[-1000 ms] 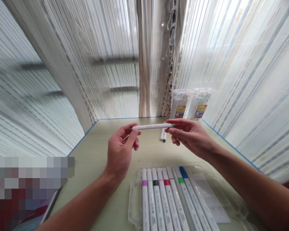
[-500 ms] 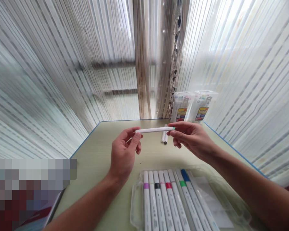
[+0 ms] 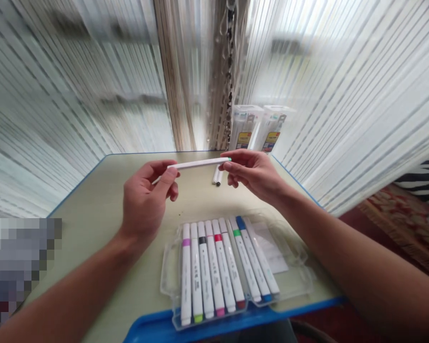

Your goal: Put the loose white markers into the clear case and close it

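The table [image 3: 93, 205] has a blue rim and carries an open clear plastic case [image 3: 166, 276] near its front edge. White markers [image 3: 207, 267] with coloured bands or ends lie side by side in the case, a group of six and a group of three; a white card [image 3: 271, 250] lies to their right. Two loose pens [image 3: 216, 176] lie farther back, their far ends obscured by the held marker and the right hand. Two clear boxes [image 3: 257, 126] with yellow labels stand behind, before a string curtain [image 3: 303, 90].

The held marker [image 3: 200, 163], white with a green end, is raised above the table, roughly level. The left hand [image 3: 145, 200] pinches its plain end between thumb and forefinger; the right hand [image 3: 255, 172] pinches the green end likewise. Remaining fingers on both hands are curled loosely beneath.
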{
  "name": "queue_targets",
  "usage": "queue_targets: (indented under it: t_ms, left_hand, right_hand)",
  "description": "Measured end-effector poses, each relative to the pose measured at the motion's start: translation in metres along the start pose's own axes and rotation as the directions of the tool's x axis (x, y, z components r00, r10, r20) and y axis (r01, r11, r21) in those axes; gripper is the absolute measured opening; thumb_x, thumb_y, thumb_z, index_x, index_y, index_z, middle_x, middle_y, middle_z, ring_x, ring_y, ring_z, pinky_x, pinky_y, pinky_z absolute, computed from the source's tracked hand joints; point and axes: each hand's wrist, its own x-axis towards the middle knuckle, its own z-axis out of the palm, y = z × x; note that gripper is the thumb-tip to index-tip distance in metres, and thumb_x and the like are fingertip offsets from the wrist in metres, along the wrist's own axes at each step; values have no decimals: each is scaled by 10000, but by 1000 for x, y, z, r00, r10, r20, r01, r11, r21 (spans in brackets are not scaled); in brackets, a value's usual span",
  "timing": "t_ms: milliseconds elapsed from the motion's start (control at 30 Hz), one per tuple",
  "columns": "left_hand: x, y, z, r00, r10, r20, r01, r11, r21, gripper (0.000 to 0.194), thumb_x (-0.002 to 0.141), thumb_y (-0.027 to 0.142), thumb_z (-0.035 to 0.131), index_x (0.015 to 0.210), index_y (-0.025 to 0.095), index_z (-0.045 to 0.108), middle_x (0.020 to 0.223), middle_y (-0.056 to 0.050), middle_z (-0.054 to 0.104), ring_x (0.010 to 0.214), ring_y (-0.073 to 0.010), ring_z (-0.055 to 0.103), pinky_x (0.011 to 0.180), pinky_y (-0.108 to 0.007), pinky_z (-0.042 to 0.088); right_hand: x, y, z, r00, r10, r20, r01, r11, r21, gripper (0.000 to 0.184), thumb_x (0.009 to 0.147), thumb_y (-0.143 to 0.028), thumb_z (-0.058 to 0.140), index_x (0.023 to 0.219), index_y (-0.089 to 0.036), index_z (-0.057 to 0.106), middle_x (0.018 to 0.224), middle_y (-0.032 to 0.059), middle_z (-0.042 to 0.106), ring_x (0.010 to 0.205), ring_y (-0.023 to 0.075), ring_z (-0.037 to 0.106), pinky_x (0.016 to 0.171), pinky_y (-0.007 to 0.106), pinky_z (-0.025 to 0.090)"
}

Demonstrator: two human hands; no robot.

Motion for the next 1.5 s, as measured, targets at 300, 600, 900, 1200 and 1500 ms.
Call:
queue_targets:
  t_ms: [300, 600, 900, 1200, 1500]
  left_hand:
    - [1, 3, 3, 998, 60, 28, -60, 998, 1, 91, 807, 177, 725, 891, 203, 747, 719, -3, 642, 487, -70, 507, 428, -182, 402]
    - [0, 1, 0, 999, 23, 26, -24, 999, 29, 168, 755, 171, 762, 918, 179, 725, 716, 5, 627, 487, -67, 496, 437, -203, 392]
    - [-2, -4, -4, 998, 31, 60, -35, 998, 61, 245, 762, 182, 760, 996, 159, 692, 746, 22, 619, 501, -49, 494, 447, -187, 393]
    - [-3, -4, -3, 998, -5, 59, 3, 999, 41, 254, 785, 235, 770, 1003, 136, 686, 710, 27, 617, 499, -49, 484, 450, -190, 388]
    - [-4, -3, -4, 998, 2, 70, -3, 1000, 20, 299, 784, 224, 781, 1058, 140, 694, 784, 3, 650, 532, -53, 500, 465, -189, 398]
  right_hand:
    - [-1, -4, 0, 1000, 20, 6, -20, 998, -63, 414, 664, -411, 886, 995, -214, 735, 861, 10, 731, 580, 100, 618, 515, 258, 491]
    - [1, -1, 1, 1000, -10, 12, 10, 1000, 16, 355, 698, -313, 877, 989, -162, 739, 797, 27, 753, 528, 98, 629, 448, 225, 475]
    - [-1, 0, 2, 1000, 21, 6, -22, 999, 41, 298, 723, -246, 865, 987, -155, 764, 793, 46, 750, 523, 102, 625, 465, 226, 498]
    - [-1, 0, 2, 998, 53, -25, -52, 997, 50, 302, 689, -227, 888, 964, -159, 782, 755, 59, 753, 520, 113, 631, 456, 220, 481]
    - [-2, -1, 3, 997, 70, -40, -69, 997, 24, 315, 679, -247, 894, 958, -157, 780, 752, 57, 749, 521, 117, 625, 455, 230, 486]
